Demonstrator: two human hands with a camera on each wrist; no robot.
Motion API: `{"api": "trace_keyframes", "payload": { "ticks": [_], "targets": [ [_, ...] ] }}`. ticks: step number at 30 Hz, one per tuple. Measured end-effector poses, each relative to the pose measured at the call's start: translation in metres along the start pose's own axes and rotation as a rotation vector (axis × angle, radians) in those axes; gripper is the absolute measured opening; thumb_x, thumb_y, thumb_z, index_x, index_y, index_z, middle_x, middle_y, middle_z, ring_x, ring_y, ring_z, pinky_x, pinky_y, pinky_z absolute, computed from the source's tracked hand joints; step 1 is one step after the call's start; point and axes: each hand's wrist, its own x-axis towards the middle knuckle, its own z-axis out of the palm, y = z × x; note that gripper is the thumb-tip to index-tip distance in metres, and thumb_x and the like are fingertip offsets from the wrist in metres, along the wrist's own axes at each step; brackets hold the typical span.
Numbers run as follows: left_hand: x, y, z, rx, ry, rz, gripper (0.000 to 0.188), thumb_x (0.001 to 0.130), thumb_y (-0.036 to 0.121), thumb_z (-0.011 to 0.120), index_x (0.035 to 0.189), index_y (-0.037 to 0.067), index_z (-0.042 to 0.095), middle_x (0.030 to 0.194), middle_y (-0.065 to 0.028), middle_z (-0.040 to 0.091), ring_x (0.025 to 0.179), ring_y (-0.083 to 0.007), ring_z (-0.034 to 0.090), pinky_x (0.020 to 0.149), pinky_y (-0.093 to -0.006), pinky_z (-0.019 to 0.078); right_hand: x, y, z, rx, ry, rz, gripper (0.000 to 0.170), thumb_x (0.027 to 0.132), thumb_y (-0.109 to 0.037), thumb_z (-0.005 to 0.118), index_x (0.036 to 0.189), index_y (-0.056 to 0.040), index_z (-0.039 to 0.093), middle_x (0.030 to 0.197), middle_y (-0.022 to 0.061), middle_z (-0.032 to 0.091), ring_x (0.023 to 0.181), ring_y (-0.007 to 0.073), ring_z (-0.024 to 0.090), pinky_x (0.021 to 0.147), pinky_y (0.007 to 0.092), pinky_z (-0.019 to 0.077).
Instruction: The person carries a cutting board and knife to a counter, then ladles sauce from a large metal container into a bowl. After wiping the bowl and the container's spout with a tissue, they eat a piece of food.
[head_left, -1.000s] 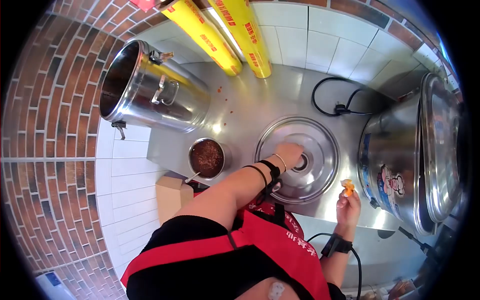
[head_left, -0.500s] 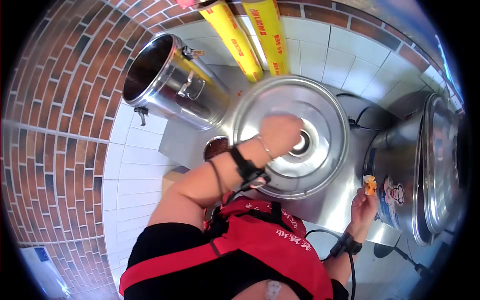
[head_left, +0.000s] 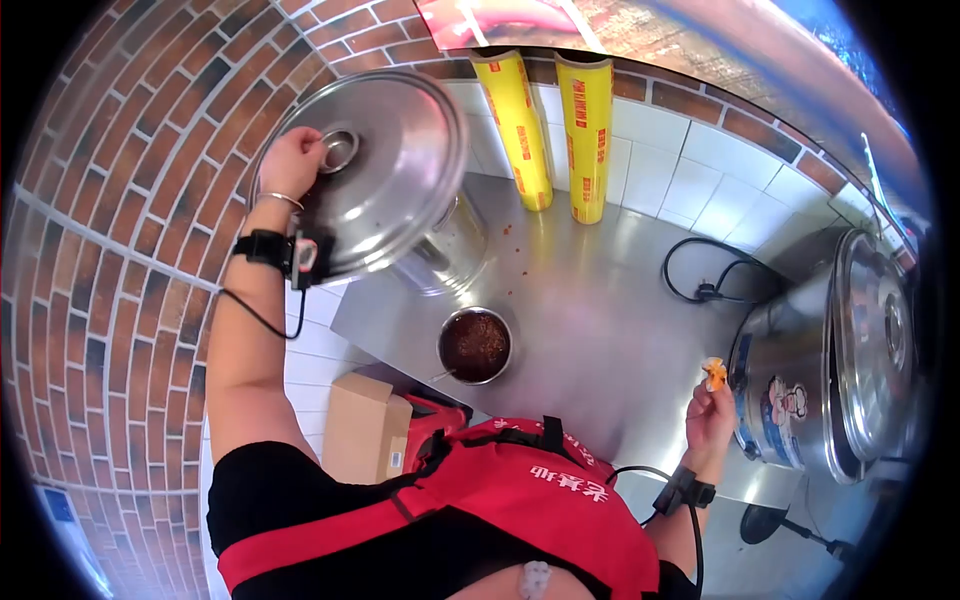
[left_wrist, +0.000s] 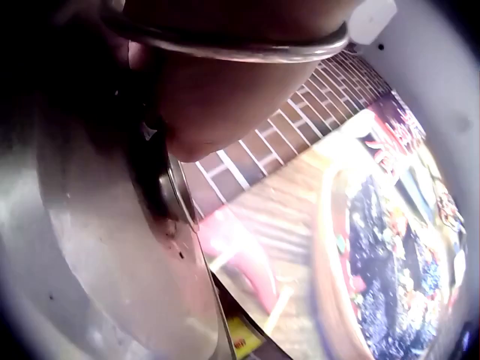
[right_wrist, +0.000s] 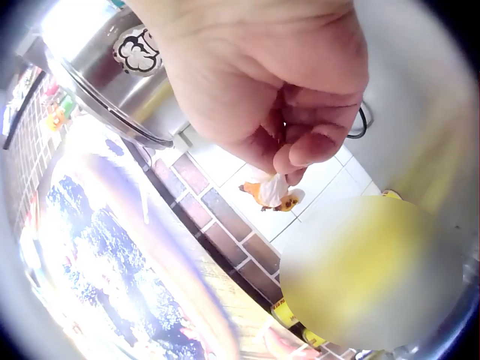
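Note:
My left hand (head_left: pixel 288 165) grips the round knob (head_left: pixel 339 152) of a large steel lid (head_left: pixel 410 190) at the upper left of the head view. Tilted, the lid overlaps the mouth of a tall steel barrel (head_left: pixel 455 250), hiding most of it. In the left wrist view the lid's shiny face (left_wrist: pixel 105 247) fills the lower left, below the fingers. My right hand (head_left: pixel 708 425) pinches a small crumpled white and orange scrap (right_wrist: pixel 270 192), possibly stained tissue, between thumb and fingertips. It is held up near the counter's front right, beside a second steel pot (head_left: pixel 790 370).
A steel bowl (head_left: pixel 475 345) of dark red-brown sauce with a spoon sits on the metal counter (head_left: pixel 590 310). Two yellow rolls (head_left: pixel 587 140) stand against the tiled wall. A black cable (head_left: pixel 708 291) lies at the back right; a cardboard box (head_left: pixel 360 430) is below left.
The left hand has lifted the lid off the counter and carried it left and up, over the tall barrel. The right hand still holds the scrap near the same spot.

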Motion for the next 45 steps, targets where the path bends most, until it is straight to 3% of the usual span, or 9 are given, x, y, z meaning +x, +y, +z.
{"api": "trace_keyframes", "payload": {
  "ticks": [9,15,20,21,29,32,35,40,45],
  "targets": [
    [0.119,-0.156,0.095,0.128,-0.089,-0.102,0.029,0.078,0.033,0.053,0.091,0.011,0.068,0.095,-0.0160,0.065,0.092,-0.0330,0.062,0.081,-0.0413,0.0482,-0.076,0.037,-0.005,-0.033,0.164,-0.124,0.024,0.085,-0.004,0.049,0.107,0.0056,0.051,0.085,0.0061,0.056,0.061,0.0086,0.046,0.052,0.0176,0.0394],
    [0.221,-0.270,0.168,0.144,-0.313,0.146,0.039,0.084,0.036,0.050,0.102,0.004,0.064,0.090,-0.0168,0.066,0.085,-0.0306,0.062,0.074,-0.0406,0.0462,-0.128,0.054,0.007,-0.017,0.262,-0.188,0.015,0.085,-0.007,0.054,0.098,-0.0001,0.057,0.071,0.0003,0.054,0.057,0.0064,0.046,0.049,0.0194,0.0381],
    [0.161,-0.165,0.107,0.099,-0.440,-0.155,0.056,0.083,0.051,0.053,0.110,0.003,0.061,0.088,-0.0106,0.067,0.080,-0.0215,0.061,0.074,-0.0347,0.0461,-0.166,0.054,0.007,0.058,0.340,-0.235,0.006,0.085,-0.005,0.054,0.088,-0.0009,0.057,0.071,0.0027,0.057,0.055,0.0076,0.050,0.049,0.0192,0.0408],
    [0.204,-0.221,0.136,-0.050,-0.365,0.110,0.060,0.085,0.053,0.051,0.112,0.001,0.059,0.094,-0.0130,0.065,0.083,-0.0222,0.059,0.078,-0.0342,0.0447,-0.174,0.053,0.001,0.060,0.361,-0.265,0.006,0.085,-0.005,0.054,0.088,-0.0009,0.057,0.071,0.0027,0.057,0.055,0.0076,0.050,0.049,0.0192,0.0408],
    [0.018,0.024,0.113,-0.802,-0.183,0.566,0.045,0.091,0.029,0.051,0.124,-0.001,0.047,0.107,-0.0186,0.060,0.090,-0.0262,0.061,0.081,-0.0331,0.0487,-0.282,0.023,-0.076,0.086,0.397,-0.398,0.016,0.086,-0.005,0.054,0.101,-0.0010,0.058,0.083,0.0020,0.062,0.058,0.0037,0.049,0.051,0.0177,0.0387],
    [-0.056,0.088,0.196,-1.296,-0.530,0.564,0.043,0.092,0.023,0.052,0.126,-0.001,0.044,0.106,-0.0188,0.060,0.088,-0.0265,0.061,0.077,-0.0319,0.0515,-0.349,-0.001,-0.100,0.124,0.484,-0.439,0.016,0.086,-0.005,0.052,0.101,-0.0014,0.057,0.081,0.0024,0.062,0.060,0.0037,0.052,0.050,0.0184,0.0404],
    [-0.254,0.205,0.165,-0.853,-0.272,0.921,0.031,0.090,0.019,0.056,0.116,0.004,0.054,0.092,-0.0075,0.058,0.074,-0.0149,0.050,0.069,-0.0279,0.0437,-0.420,-0.019,-0.148,0.123,0.557,-0.508,0.016,0.087,-0.006,0.052,0.101,-0.0020,0.057,0.079,0.0017,0.061,0.061,0.0037,0.053,0.051,0.0186,0.0405],
    [-0.515,0.354,0.137,-1.116,-1.141,0.583,0.023,0.088,0.013,0.056,0.109,0.003,0.054,0.091,-0.0012,0.054,0.072,-0.0080,0.045,0.064,-0.0205,0.0394,-0.553,-0.043,-0.245,0.135,0.743,-0.679,0.015,0.085,-0.007,0.055,0.099,-0.0018,0.060,0.077,0.0009,0.060,0.056,0.0042,0.050,0.050,0.0184,0.0408],
    [-0.642,0.475,0.157,-1.031,-1.406,1.002,0.020,0.087,0.010,0.055,0.106,0.004,0.054,0.087,0.0009,0.052,0.070,-0.0048,0.044,0.061,-0.0196,0.0381,-0.639,-0.075,-0.283,0.279,0.855,-0.810,0.011,0.086,-0.006,0.055,0.095,-0.0029,0.060,0.074,0.0011,0.061,0.057,0.0048,0.053,0.047,0.0181,0.0430]
  ]
}}
